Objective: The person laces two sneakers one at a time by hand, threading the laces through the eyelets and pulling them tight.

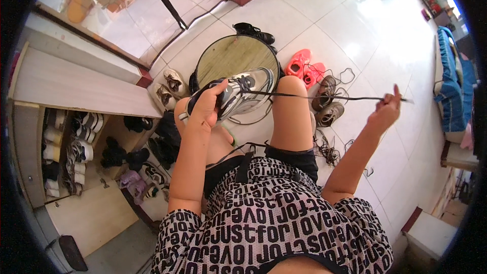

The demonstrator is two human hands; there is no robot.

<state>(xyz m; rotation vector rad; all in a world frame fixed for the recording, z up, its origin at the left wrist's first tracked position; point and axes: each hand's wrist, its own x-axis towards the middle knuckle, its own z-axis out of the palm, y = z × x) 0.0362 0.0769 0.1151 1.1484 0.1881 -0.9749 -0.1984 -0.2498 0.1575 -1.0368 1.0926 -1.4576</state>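
Observation:
My left hand [208, 104] grips a grey and white sneaker [243, 91] at its heel and ankle opening, above my lap and the near edge of a round stool [236, 55]. A dark shoelace [323, 96] runs from the sneaker's lacing, stretched nearly straight to the right across my knee. Its far part is pinched in my right hand [386, 110], which is held out to the right with one finger raised. A short end of the lace sticks out past the fingers.
Coral-red shoes [298, 62], brown shoes [326, 99] and a pile of loose laces [328, 152] lie on the tiles at right. Black shoes [253, 32] are behind the stool, white sneakers [163, 95] left of it. An open shoe cabinet [28, 148] stands at left.

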